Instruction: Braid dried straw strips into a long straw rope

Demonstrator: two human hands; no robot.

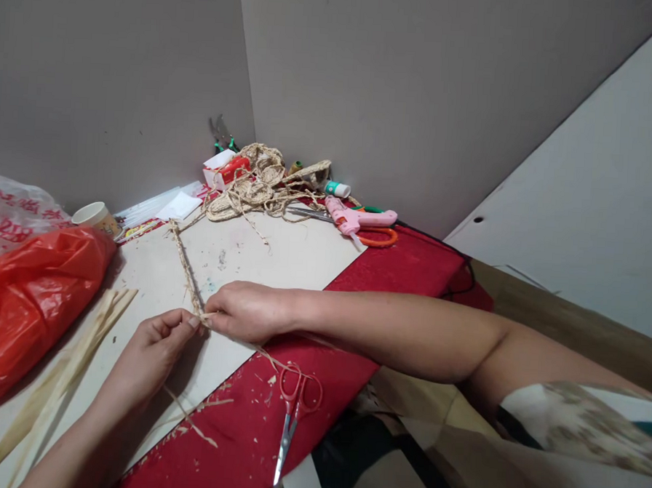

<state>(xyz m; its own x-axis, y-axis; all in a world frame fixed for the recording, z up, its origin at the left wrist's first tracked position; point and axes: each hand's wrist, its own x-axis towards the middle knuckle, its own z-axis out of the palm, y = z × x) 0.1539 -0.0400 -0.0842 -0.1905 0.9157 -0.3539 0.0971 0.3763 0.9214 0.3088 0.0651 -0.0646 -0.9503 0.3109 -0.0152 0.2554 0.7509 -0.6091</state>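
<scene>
A thin, pale straw braid (183, 260), rough and uneven along its length, lies on a stained white sheet (304, 246). The left hand (149, 344) and right hand (251, 311) both have their fingers pinched on its near end. The sheet partly covers a red-clothed bench (428, 267), littered with straw scraps (193, 417), beside plain grey walls (377, 94).

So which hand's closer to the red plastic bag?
Left. The left hand is to the right of the red plastic bag, pale strips between them; the right hand is farther right.
</scene>
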